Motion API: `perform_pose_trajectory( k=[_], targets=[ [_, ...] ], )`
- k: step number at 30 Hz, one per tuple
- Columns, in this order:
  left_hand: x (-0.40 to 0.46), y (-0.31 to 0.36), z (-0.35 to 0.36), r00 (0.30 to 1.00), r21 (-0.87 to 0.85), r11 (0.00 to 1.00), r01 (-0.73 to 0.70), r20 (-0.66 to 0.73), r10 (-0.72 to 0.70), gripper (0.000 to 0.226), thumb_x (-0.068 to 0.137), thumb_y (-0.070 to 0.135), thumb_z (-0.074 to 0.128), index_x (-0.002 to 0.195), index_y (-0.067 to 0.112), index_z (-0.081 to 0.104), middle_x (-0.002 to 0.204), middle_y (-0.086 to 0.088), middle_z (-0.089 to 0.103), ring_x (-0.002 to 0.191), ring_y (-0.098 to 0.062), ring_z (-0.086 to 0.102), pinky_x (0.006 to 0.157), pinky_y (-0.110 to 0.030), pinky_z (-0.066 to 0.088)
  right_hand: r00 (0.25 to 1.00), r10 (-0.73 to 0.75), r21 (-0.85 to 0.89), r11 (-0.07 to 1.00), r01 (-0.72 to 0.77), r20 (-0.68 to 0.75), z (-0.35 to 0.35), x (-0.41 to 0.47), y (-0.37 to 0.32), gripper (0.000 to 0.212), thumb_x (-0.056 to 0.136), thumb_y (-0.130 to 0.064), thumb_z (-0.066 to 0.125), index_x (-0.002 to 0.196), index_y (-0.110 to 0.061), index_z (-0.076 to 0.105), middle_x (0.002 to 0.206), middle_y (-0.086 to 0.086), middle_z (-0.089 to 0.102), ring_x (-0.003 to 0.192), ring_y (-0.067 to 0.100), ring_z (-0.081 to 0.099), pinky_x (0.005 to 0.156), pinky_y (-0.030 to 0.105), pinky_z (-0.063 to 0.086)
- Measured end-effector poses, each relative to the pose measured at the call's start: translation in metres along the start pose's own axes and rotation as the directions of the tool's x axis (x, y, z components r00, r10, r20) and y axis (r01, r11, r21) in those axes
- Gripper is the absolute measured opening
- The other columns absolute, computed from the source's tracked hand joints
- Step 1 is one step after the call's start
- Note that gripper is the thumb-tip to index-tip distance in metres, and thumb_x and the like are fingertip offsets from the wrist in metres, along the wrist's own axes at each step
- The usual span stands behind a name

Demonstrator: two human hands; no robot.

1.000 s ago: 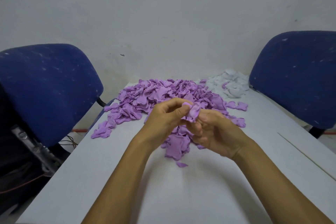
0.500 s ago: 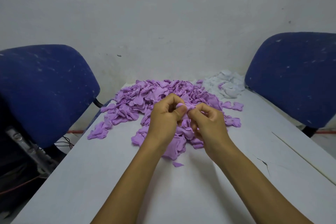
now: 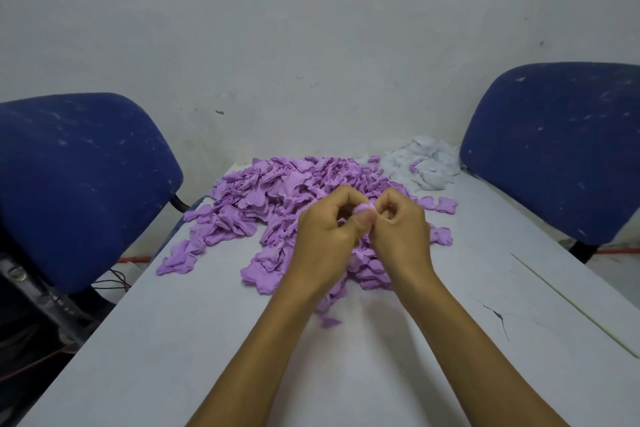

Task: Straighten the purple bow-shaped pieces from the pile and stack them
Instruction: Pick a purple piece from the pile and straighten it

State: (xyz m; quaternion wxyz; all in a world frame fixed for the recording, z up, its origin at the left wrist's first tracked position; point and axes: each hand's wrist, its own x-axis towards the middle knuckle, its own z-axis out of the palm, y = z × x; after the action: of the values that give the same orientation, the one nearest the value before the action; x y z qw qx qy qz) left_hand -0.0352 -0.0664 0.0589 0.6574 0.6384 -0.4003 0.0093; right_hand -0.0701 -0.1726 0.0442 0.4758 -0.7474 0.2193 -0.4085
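Observation:
A wide pile of purple bow-shaped pieces (image 3: 277, 198) covers the far middle of the white table (image 3: 207, 340). Just above the pile's near edge, my left hand (image 3: 325, 236) and my right hand (image 3: 401, 236) meet thumb to thumb. Between them they pinch one small crumpled purple piece (image 3: 364, 207), of which only a bit shows above the thumbs. More flattened purple pieces (image 3: 367, 270) lie under my hands, partly hidden by them. A small purple scrap (image 3: 330, 322) lies alone nearer to me.
A heap of white pieces (image 3: 426, 163) sits at the far right of the table. Blue chair backs stand on the left (image 3: 76, 184) and on the right (image 3: 561, 149). A crack (image 3: 498, 317) marks the tabletop on the right. A white wall closes the far side.
My hands have closed together over the piece and moved a little away from me; less of the purple piece shows between the fingers than a second ago.

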Motion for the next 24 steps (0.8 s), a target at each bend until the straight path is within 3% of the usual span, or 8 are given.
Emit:
perform_pose_trajectory(
  k=[3, 6, 8, 11, 16, 19, 21, 24],
  targets=[
    [0.006, -0.003, -0.017, 0.998, -0.060, 0.997, 0.041, -0.044, -0.043, 0.005, 0.092, 0.019, 0.063, 0.094, 0.016, 0.064, 0.081, 0.002, 0.065, 0.076, -0.016, 0.061, 0.068, -0.031, 0.052, 0.984, -0.018, 0.095, 0.995, 0.001, 0.179, -0.008, 0.001, -0.004, 0.026, 0.086, -0.022, 0.074, 0.069, -0.011, 0.057, 0.057, 0.011, 0.061, 0.049, 0.016, 0.050, 0.051, 0.035, 0.042],
    [0.007, -0.007, -0.028, 0.993, 0.006, 0.993, 0.114, 0.005, -0.114, 0.015, 0.088, 0.008, 0.068, 0.101, 0.016, 0.072, 0.097, -0.008, 0.070, 0.090, -0.019, 0.067, 0.075, -0.032, 0.058, 0.962, -0.027, 0.133, 0.991, -0.010, 0.273, -0.010, -0.003, -0.005, 0.018, 0.086, -0.014, 0.072, 0.075, -0.015, 0.058, 0.055, 0.014, 0.064, 0.043, 0.018, 0.054, 0.046, 0.028, 0.039],
    [0.005, -0.007, -0.029, 0.994, -0.022, 0.994, 0.108, -0.017, -0.108, 0.013, 0.083, 0.000, 0.071, 0.087, 0.013, 0.075, 0.085, -0.008, 0.074, 0.078, -0.018, 0.068, 0.068, -0.031, 0.058, 0.941, -0.025, 0.136, 0.990, -0.022, 0.337, -0.011, -0.006, -0.007, 0.014, 0.089, -0.011, 0.070, 0.083, -0.013, 0.058, 0.059, 0.018, 0.065, 0.044, 0.020, 0.057, 0.042, 0.026, 0.042],
    [0.006, -0.007, -0.025, 0.982, 0.029, 0.996, 0.089, -0.169, -0.083, 0.015, 0.073, 0.001, 0.079, 0.074, 0.015, 0.076, 0.072, -0.002, 0.072, 0.068, -0.017, 0.065, 0.068, -0.032, 0.057, 0.862, -0.009, 0.300, 0.939, -0.166, 0.506, -0.015, -0.006, -0.013, 0.014, 0.092, -0.004, 0.065, 0.098, -0.012, 0.055, 0.074, 0.028, 0.064, 0.062, 0.021, 0.068, 0.049, 0.027, 0.054],
    [0.004, -0.007, -0.012, 0.977, 0.053, 0.995, 0.079, -0.202, -0.067, 0.017, 0.075, 0.001, 0.077, 0.071, 0.017, 0.074, 0.071, 0.005, 0.070, 0.067, -0.011, 0.064, 0.063, -0.024, 0.054, 0.756, -0.052, 0.356, 0.902, -0.245, 0.653, -0.025, 0.002, -0.010, 0.049, 0.092, 0.014, 0.053, 0.120, -0.026, 0.056, 0.100, 0.022, 0.069, 0.077, 0.022, 0.071, 0.064, 0.033, 0.059],
    [0.007, -0.007, -0.014, 0.964, 0.052, 0.994, 0.092, -0.254, -0.076, 0.018, 0.081, 0.004, 0.072, 0.074, 0.019, 0.068, 0.070, 0.008, 0.067, 0.067, -0.009, 0.061, 0.065, -0.027, 0.053, 0.713, -0.075, 0.372, 0.888, -0.270, 0.697, -0.033, 0.007, -0.003, 0.043, 0.098, -0.002, 0.055, 0.126, -0.035, 0.056, 0.100, 0.009, 0.073, 0.094, 0.028, 0.072, 0.074, 0.037, 0.060],
    [0.012, -0.009, -0.021, 0.946, 0.019, 0.995, 0.101, -0.312, -0.090, 0.016, 0.086, 0.007, 0.070, 0.078, 0.019, 0.063, 0.074, 0.005, 0.066, 0.070, -0.012, 0.060, 0.068, -0.033, 0.054, 0.749, -0.060, 0.385, 0.883, -0.269, 0.660, -0.037, 0.008, -0.002, 0.029, 0.099, -0.021, 0.056, 0.126, -0.034, 0.058, 0.095, 0.003, 0.072, 0.095, 0.030, 0.071, 0.075, 0.040, 0.060],
    [0.011, -0.010, -0.025, 0.949, -0.007, 0.993, 0.119, -0.293, -0.116, 0.009, 0.086, 0.014, 0.072, 0.084, 0.015, 0.063, 0.083, -0.003, 0.069, 0.077, -0.015, 0.064, 0.069, -0.032, 0.056, 0.796, -0.072, 0.386, 0.898, -0.211, 0.601, -0.035, 0.007, -0.005, 0.034, 0.089, -0.036, 0.067, 0.122, -0.030, 0.062, 0.097, 0.008, 0.070, 0.090, 0.028, 0.072, 0.070, 0.040, 0.061]
  ],
)
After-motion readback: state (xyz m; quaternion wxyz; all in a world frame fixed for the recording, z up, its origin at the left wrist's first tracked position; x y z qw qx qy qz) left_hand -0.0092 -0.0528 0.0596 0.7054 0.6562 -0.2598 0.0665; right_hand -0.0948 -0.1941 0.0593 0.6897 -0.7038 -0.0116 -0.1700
